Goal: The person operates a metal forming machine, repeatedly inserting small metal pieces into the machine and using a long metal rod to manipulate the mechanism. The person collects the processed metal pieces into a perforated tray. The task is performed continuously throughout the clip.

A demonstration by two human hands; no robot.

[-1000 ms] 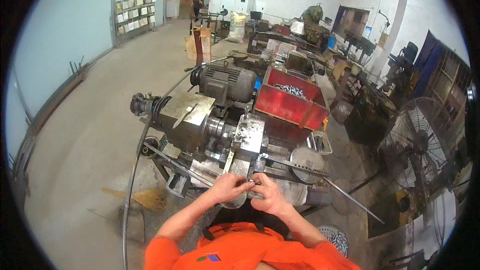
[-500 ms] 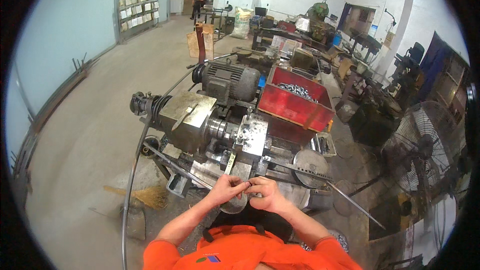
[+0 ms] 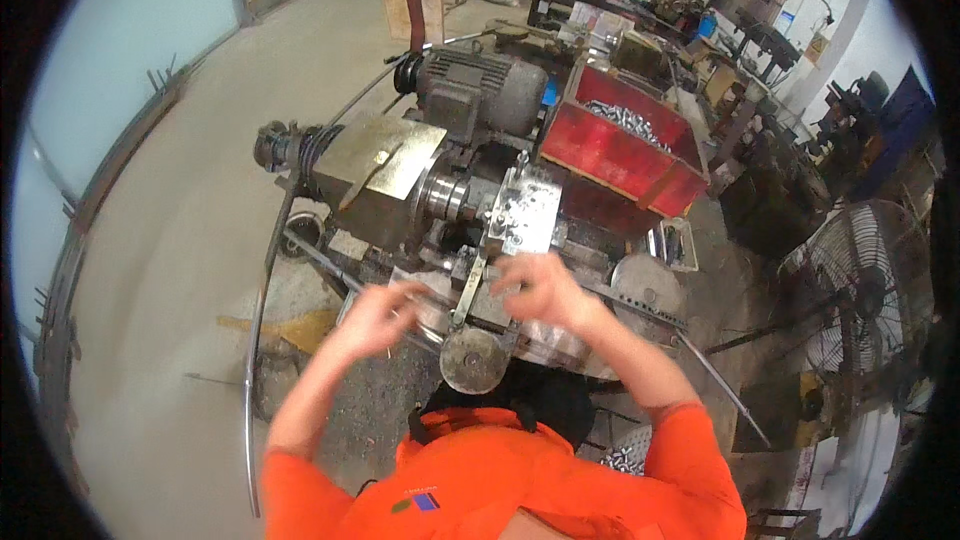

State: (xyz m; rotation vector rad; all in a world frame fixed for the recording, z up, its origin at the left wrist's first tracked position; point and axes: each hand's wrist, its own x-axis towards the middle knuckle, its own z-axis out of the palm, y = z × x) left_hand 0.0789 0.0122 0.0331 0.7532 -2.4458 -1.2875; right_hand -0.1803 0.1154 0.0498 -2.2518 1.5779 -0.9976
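Note:
In front of me stands a greasy lathe-like machine with a boxy headstock and a metal chuck. My left hand hovers left of a flat lever, its blurred fingers loosely bent and apart, with nothing visible in them. Above the near side of the metal tool block, my right hand reaches leftward with thumb and fingers spread. It looks bare; whether it touches the block cannot be told. A round grey disc sits between my forearms, close to my body.
Behind the carriage is a red bin of small metal parts, beside an electric motor. A long rod curves along the left. To the right stand a round plate and a large fan. A basket of metal pieces is near my right elbow.
My hands were together over the disc, fingertips meeting; they have parted. The left moved left and up, the right up toward the tool block. The view has tilted downward.

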